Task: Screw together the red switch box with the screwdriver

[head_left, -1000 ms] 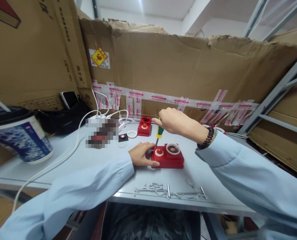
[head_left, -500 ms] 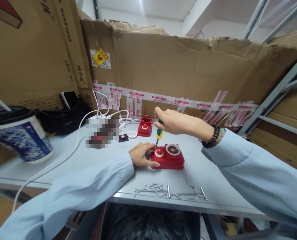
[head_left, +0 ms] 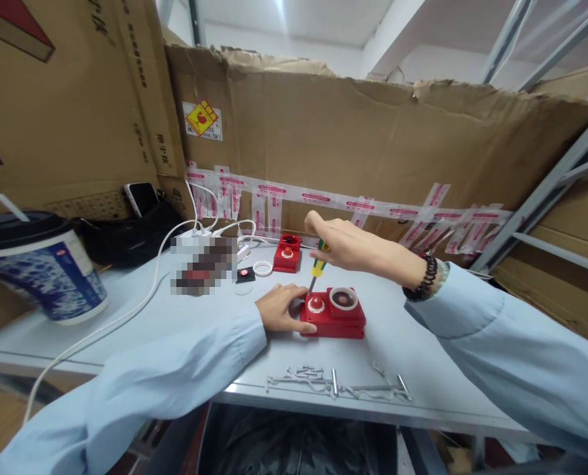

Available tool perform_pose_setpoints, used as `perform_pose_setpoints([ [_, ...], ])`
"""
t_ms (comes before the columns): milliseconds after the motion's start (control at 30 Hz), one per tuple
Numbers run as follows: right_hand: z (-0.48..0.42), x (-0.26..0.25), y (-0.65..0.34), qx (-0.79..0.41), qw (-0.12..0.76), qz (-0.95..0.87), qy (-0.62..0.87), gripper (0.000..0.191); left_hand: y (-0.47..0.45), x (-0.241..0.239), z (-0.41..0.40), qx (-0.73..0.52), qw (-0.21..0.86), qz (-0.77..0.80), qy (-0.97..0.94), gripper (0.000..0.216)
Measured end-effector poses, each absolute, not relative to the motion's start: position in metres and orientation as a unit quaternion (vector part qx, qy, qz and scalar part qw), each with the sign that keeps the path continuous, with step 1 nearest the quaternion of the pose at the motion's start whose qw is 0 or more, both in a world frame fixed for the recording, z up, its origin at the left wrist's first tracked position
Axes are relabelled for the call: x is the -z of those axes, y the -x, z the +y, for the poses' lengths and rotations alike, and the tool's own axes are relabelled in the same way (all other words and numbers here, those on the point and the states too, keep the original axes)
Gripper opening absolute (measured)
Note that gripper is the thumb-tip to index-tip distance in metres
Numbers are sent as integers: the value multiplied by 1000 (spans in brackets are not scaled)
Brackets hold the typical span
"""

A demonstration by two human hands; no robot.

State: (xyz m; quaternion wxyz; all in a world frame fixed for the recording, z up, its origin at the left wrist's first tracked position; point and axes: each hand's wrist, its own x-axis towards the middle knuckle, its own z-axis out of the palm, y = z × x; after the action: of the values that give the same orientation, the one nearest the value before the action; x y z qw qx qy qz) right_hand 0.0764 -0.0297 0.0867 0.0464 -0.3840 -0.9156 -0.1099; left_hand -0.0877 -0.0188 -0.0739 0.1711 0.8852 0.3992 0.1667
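Observation:
A red plastic box (head_left: 338,320) with two round openings lies on the pale table (head_left: 412,369) in front of me. My left hand (head_left: 278,307) grips its left end, thumb on top. My right hand (head_left: 346,244) holds a screwdriver (head_left: 318,267) with a yellow and green handle, tilted, its tip down at the left opening with the red and white button. A second, smaller red box (head_left: 287,253) stands further back.
Several metal screws and pins (head_left: 333,382) lie near the front edge. A white ring (head_left: 262,268), a small black part (head_left: 244,273), white cables (head_left: 140,300), a black bag with a phone (head_left: 125,227) and a large cup (head_left: 36,270) are to the left. Cardboard walls the back.
My right hand has turned on the screwdriver handle and dropped a little, wrist moving right. The left hand and red box stay put; the view shifted slightly.

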Motion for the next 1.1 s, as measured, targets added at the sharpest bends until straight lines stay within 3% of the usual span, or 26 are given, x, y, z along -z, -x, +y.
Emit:
perform_pose_setpoints([
  [133,-33,-87,-73,66,34,-943,325,24,88,75,-18,-180,165,385,-890,68],
  [300,-36,-84,-68,153,37,-873,462,29,88,74,-18,-165,164,397,-888,71],
  [400,-37,-89,-71,92,24,-907,411,20,88,73,-18,-169,167,391,-889,71],
  [533,-39,-93,-75,47,9,-922,384,27,88,75,-17,-177,166,384,-891,71],
  [667,-39,-87,-74,92,44,-885,453,27,88,76,-16,-180,169,392,-886,76],
  [900,-42,-89,-75,20,61,-908,414,43,88,75,-17,-175,172,388,-888,75],
  [1100,-33,-76,-80,89,119,-863,482,44,87,75,-17,-173,184,398,-882,81],
])
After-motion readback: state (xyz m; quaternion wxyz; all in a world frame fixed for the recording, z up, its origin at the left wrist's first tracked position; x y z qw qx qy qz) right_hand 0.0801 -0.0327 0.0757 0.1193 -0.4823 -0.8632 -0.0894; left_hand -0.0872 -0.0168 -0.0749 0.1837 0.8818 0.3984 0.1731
